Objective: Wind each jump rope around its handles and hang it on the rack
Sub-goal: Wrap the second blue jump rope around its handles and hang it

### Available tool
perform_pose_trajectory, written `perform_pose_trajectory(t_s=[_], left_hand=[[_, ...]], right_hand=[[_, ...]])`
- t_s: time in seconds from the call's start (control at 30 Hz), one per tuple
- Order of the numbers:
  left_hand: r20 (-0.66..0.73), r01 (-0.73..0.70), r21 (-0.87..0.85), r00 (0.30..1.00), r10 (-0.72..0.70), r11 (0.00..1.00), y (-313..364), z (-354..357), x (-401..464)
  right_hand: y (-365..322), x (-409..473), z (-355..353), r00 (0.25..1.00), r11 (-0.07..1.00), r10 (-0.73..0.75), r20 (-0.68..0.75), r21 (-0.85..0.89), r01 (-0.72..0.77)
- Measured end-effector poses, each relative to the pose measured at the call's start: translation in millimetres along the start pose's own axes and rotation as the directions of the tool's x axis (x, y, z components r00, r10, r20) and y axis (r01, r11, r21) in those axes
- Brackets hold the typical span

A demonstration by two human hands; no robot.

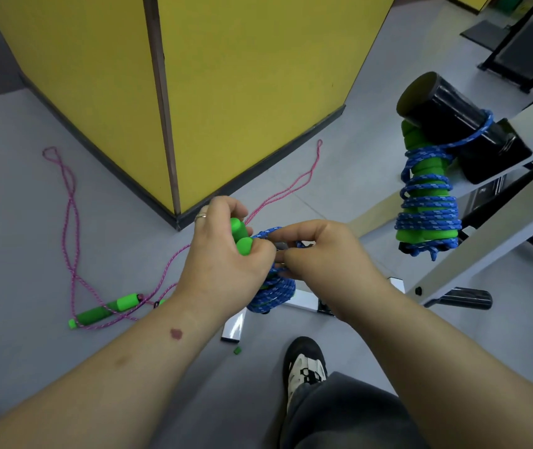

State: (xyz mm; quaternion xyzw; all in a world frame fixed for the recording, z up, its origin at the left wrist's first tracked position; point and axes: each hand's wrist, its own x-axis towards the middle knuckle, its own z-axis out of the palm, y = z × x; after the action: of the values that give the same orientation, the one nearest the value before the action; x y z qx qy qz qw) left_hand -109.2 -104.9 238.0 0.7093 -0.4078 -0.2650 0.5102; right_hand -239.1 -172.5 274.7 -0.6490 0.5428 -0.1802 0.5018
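Unwound rope [70, 222] on floor, left of hands (wound rope [427, 196] right)

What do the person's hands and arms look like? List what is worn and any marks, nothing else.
Both forearms are bare, with no sleeves, gloves or watch in view. The left hand wears a plain silver-coloured ring on one finger. The left forearm carries a small dark red mark near the wrist and a fainter blotch further up. The right hand shows no ring.

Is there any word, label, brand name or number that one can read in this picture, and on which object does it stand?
None can be read.
Black foam roller: no print shows.
Green handles gripped by the left hand: plain, no brand.
White rack frame: no legible label.
Shoe: black and white pattern only, no letters.
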Motion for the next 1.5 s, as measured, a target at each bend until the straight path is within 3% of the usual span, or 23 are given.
perform_pose_trajectory(t_s=[0.27, 0.63, 0.8, 1.1, 1.27, 1.5], left_hand=[[0.071, 0.11, 0.151, 0.99, -0.122, 0.982, -65.2, 40.9, 25.9], [0.097, 0.301, 0.229, 0.939, -0.329, 0.926, -113.5, 85.5, 80.9], [0.117, 0.341, 0.159, 0.925, -0.36, 0.927, -127.9, 95.4, 86.2], [0.096, 0.324, 0.115, 0.937, -0.336, 0.939, -130.5, 109.1, 93.2], [0.037, 0.391, -0.012, 0.92, -0.39, 0.92, -136.5, 115.2, 93.4], [0.011, 0.507, -0.122, 0.86, -0.51, 0.853, -139.6, 114.7, 101.3]], right_hand=[[44.1, 71.8, 17.9, 0.973, 0.886, -0.066, 0.22, -0.436, 0.159], [82.8, 152.3, 37.9, 0.957, 0.686, -0.14, 0.254, -0.672, 0.279], [89.8, 161.8, 37.6, 0.954, 0.678, -0.138, 0.266, -0.677, 0.287], [91.3, 163.5, 22.3, 0.953, 0.905, -0.115, 0.279, -0.367, 0.216], [100.8, 167.4, 15.3, 0.958, 0.933, -0.138, 0.249, -0.291, 0.21], [114.0, 174.8, 22.2, 0.945, 0.886, -0.234, 0.23, -0.35, 0.305]])
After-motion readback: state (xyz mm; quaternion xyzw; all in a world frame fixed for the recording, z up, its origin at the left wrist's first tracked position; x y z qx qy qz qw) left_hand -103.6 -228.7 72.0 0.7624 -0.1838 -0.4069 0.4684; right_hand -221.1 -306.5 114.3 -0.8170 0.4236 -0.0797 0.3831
